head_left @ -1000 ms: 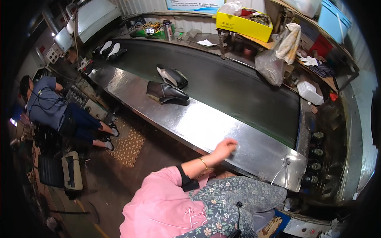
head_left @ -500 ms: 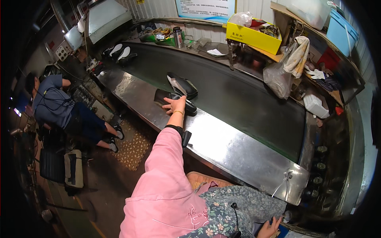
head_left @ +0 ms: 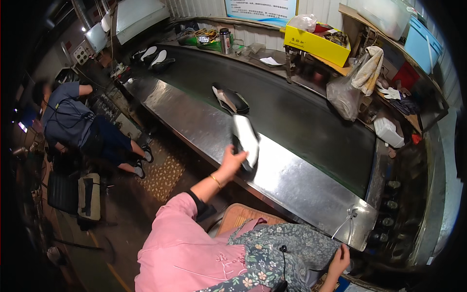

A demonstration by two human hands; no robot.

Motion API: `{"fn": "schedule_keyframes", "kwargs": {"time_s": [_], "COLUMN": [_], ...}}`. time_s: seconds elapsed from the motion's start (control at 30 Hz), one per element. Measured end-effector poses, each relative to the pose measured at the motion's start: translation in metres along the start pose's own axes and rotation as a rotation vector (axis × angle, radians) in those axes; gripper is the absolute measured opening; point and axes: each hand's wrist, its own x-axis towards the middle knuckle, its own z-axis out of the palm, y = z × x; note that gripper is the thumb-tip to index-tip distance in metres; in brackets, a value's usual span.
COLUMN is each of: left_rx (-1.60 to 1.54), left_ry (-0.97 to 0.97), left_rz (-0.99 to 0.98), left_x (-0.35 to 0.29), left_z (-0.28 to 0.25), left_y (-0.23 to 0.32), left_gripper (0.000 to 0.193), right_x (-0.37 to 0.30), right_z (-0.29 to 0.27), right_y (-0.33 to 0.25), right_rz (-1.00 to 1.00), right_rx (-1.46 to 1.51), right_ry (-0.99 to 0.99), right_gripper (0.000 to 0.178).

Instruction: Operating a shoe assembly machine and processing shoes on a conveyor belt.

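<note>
A: Which containers are around you, and what is in them?

B: At the upper right of the frame you have an open yellow box (head_left: 323, 52). A crumpled clear bag (head_left: 302, 23) sits at its left end, beside red and dark items too small to tell. Farther right are a translucent tub (head_left: 382, 17) and a light blue bucket (head_left: 422, 45); you can't make out their contents. Below them hangs a plastic bag (head_left: 341, 97), its contents unclear, with a pale cloth (head_left: 368, 70) next to it. At the upper middle, a dark tray (head_left: 259, 56) bears white paper (head_left: 270, 61).

A: And what are your hands doing?

B: Your left hand (head_left: 232, 163) is closed around a dark shoe (head_left: 246, 136), thumb against its sole. Your right hand (head_left: 339, 263), at the lower right, has its fingers bent at the edge of your flowered apron (head_left: 306, 241); whether they grip anything, I cannot tell.

A: How does your shoe look?

B: It's at the centre of the frame, over the shiny metal ledge (head_left: 306, 182), tilted so its white sole faces you. Its dark upper is partly hidden and slightly blurred.
</note>
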Motion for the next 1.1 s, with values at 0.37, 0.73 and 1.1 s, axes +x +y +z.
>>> {"fn": "schedule_keyframes", "kwargs": {"time_s": [0.37, 0.73, 1.1], "left_rx": [0.298, -0.061, -0.011], "left_ry": [-1.635, -1.893, -1.535], "left_rz": [0.751, 0.204, -0.178], "left_x": [-0.185, -0.260, -0.269], "left_z": [0.148, 0.306, 0.326], "left_y": [0.027, -0.044, -0.065], "left_gripper": [0.107, 0.057, 0.033], "right_x": [0.069, -0.028, -0.032], "right_z": [-0.055, -0.047, -0.060], "right_y": [-0.096, -0.113, -0.129], "right_rz": [-0.207, -0.167, -0.099], "right_rx": [0.284, -0.387, -0.336], "right_ry": [0.176, 0.121, -0.038], "right_gripper": [0.039, 0.029, 0.031]}}
